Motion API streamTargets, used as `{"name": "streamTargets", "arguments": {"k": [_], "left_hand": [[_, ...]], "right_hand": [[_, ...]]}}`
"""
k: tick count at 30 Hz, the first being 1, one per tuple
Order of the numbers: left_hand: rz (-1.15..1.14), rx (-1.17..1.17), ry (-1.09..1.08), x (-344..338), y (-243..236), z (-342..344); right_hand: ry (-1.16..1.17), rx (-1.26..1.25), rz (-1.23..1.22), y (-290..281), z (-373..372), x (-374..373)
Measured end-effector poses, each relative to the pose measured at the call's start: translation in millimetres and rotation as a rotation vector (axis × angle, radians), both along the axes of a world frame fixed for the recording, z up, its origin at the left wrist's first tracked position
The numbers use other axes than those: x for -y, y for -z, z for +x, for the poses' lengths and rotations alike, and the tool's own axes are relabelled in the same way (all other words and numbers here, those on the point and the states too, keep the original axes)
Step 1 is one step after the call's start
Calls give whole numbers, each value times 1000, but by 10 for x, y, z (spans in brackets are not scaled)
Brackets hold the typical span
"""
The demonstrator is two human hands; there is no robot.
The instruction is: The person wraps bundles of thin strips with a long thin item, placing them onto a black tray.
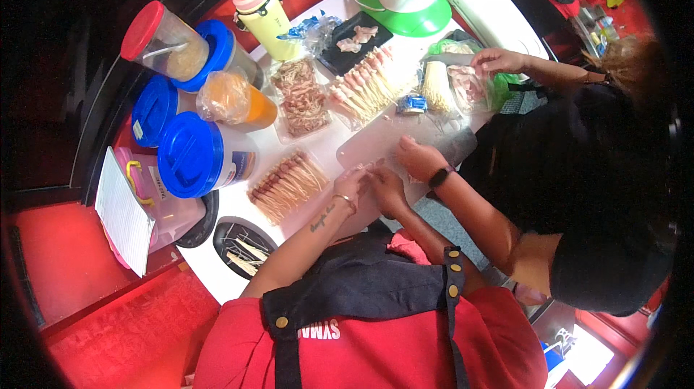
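My left hand (351, 184), with a bracelet at its wrist, meets my right hand (387, 191) at the table's near edge. The fingers of both are pinched together around something small and pale, mostly hidden. Left of them, a clear tray holds enoki rolls (288, 186) wrapped in dark meat. Farther off lie more enoki rolls (369, 85) wrapped in pink meat, beside a tray of thin-sliced meat (299, 92). A clear cutting board (365, 144) lies just beyond my hands. On the right, a bunch of enoki mushrooms (436, 87) rests by a bag of pink meat (468, 92).
A co-worker's hand (422, 160) works close to my right hand; their other hand (499, 62) holds a knife. Blue-lidded tubs (191, 156) line the left side. A black bowl (225, 233) with mushroom scraps sits near my left forearm. A green-based fan (405, 2) stands behind.
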State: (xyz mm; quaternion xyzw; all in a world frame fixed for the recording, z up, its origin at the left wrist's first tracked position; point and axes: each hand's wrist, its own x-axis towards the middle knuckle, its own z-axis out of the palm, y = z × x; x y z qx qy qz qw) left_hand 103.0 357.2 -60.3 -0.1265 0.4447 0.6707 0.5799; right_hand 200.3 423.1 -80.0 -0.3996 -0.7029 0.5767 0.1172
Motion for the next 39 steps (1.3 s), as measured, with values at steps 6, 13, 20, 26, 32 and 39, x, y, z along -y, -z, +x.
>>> {"name": "streamTargets", "arguments": {"k": [6,13,20,26,32,39], "left_hand": [[8,-60,68,4,44,-36],[-5,-153,126,28,284,-91],[-99,-184,6,24,380,-76],[-72,93,-15,42,347,-123],[-81,64,7,149,375,-107],[-206,-50,-41,239,325,-56]], "right_hand": [[224,-275,-707,304,68,-70],[230,-108,-710,76,11,-20],[-129,148,429,-5,-17,42],[-44,73,486,-18,-64,32],[99,-113,-17,-51,-84,84],[235,-224,-472,-29,-82,103]]}}
